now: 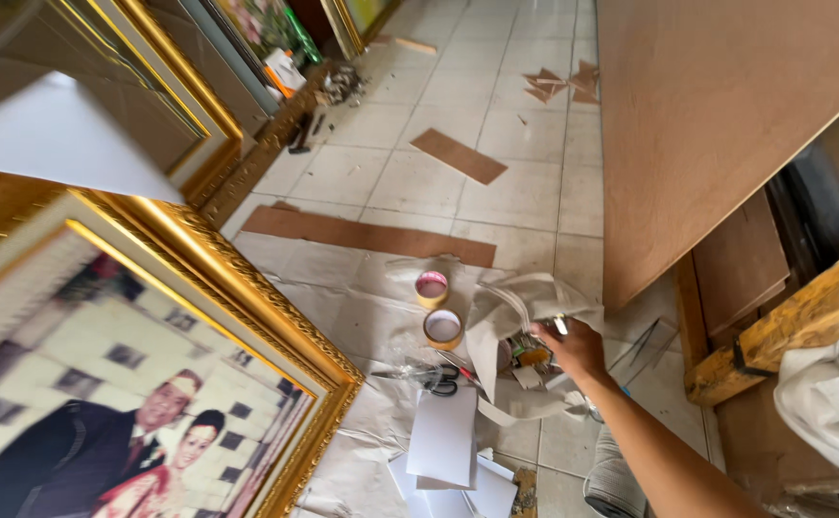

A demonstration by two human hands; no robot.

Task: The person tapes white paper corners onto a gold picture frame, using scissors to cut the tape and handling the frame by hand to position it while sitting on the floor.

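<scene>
The right hand [573, 347] reaches down to the floor [525, 192] and rests on a heap of crumpled paper [525, 307], its fingers curled down into the heap; whether they grip anything there cannot be told. A small shiny bit shows at the fingertips, too small to name. The left hand is out of sight.

Just left of the hand, close to its fingertips, lie scissors [434, 376] with black handles, flat on the floor. Beyond them, farther from the hand, stand two tape rolls: one with a pink core [431, 287], one brown [443, 328], touching or nearly so. Below the hand, toward the wrist, white sheets [443, 436] overlap in a loose stack.

Far left of the hand a gold picture frame [275, 326] leans, its corner coming close to the scissors. Right of the arm a big plywood board [717, 125] stands upright, its lower edge near the paper heap, with a wooden beam [793, 321] beside it. Between the frame and the board the tiled floor is open ahead of the hand, crossed by two brown strips [371, 235] and some scattered cardboard scraps [558, 84].
</scene>
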